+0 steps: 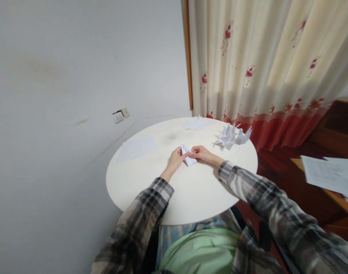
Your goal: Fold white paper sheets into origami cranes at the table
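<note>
A small piece of folded white paper (189, 161) is over the middle of the round white table (196, 198); the left hand (176, 156) pinches it from the left side, with the thumb on top; the right hand (201, 152) pinches it from the right side, close to the left thumb; the folds under the fingers look too small to tell apart. To the left of the hands, a flat white sheet (139, 147) lies on the table; on the far side are more white papers (194, 123); to the far right sits a spiky bunch of folded paper shapes (227, 137), with another paper shape (243, 136) just to its right. Both arms wear checked sleeves (159, 194); past the table on the left is a pale wall (77, 57) with a socket (118, 117); on the far right hangs a cream and red curtain (256, 57); well to the right, off the table, lie big papers (330, 173).
</note>
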`<state>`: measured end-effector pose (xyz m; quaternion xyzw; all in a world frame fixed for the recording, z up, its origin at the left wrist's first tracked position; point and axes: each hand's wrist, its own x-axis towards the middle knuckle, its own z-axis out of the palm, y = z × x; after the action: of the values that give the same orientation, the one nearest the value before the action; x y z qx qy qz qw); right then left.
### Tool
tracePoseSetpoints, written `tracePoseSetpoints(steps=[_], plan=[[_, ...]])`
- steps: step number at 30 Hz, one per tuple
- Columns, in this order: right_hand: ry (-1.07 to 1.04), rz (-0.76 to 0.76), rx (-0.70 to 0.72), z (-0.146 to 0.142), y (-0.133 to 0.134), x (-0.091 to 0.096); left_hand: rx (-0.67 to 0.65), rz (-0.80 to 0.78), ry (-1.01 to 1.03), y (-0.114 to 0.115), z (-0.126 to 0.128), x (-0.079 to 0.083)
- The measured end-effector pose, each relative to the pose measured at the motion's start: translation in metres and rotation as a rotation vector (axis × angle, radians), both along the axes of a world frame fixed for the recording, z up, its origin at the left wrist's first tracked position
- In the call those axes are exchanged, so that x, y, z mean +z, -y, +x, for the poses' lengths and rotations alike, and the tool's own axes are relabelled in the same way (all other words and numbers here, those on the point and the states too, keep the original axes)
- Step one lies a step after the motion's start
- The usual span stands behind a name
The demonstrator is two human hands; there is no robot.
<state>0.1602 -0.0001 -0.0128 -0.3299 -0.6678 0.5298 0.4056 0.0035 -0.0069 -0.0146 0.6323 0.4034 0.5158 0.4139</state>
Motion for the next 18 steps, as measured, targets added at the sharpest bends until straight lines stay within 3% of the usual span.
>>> tracePoseSetpoints(steps=[12, 18], plan=[[-0.018, -0.020, 0.005, -0.0006, -0.0051, -0.0052, 0.152, 0.090, -0.030, -0.0043, -0.0025, -0.0024], [-0.034, -0.106, 0.024, -0.0018, -0.0049, -0.0053, 0.249, 0.134, 0.005, -0.0064, -0.0039, -0.0018]])
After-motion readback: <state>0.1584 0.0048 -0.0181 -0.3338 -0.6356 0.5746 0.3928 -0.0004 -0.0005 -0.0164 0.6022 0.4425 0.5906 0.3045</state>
